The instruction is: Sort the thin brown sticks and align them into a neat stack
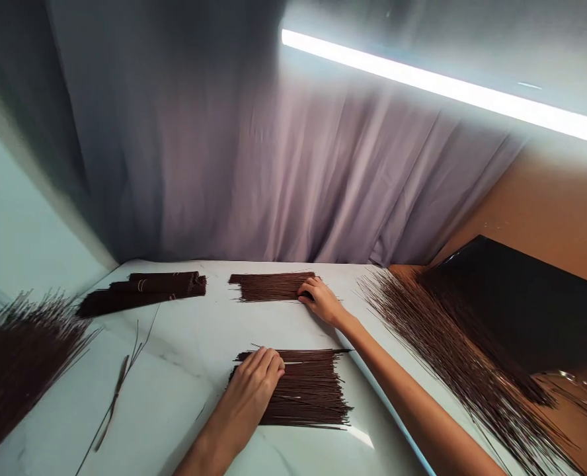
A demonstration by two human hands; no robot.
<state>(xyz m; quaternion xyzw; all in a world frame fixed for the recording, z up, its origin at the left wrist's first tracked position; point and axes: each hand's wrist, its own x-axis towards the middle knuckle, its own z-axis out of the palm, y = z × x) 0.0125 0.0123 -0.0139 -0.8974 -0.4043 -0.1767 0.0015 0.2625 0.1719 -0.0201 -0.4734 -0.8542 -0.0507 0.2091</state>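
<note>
A flat layer of thin dark brown sticks (308,393) lies crosswise on the near middle of the white table. My left hand (260,377) rests over its left end, fingers bent together at the upper sticks; the fingertips are partly hidden. Farther back sits a smaller layer of similar sticks (273,288). At its right end my right hand (320,297) has thumb and fingers curled round the stick ends. One dark stick tip pokes out past the near layer's right edge, under my right forearm.
Tied bundles of brown sticks (162,287) lie at the back left. Loose sticks spread at the far left (20,363) and along the right edge (452,357), beside a black panel (511,304). A few stray strands (117,390) lie on the marbled tabletop (194,330). A curtain (234,165) hangs behind.
</note>
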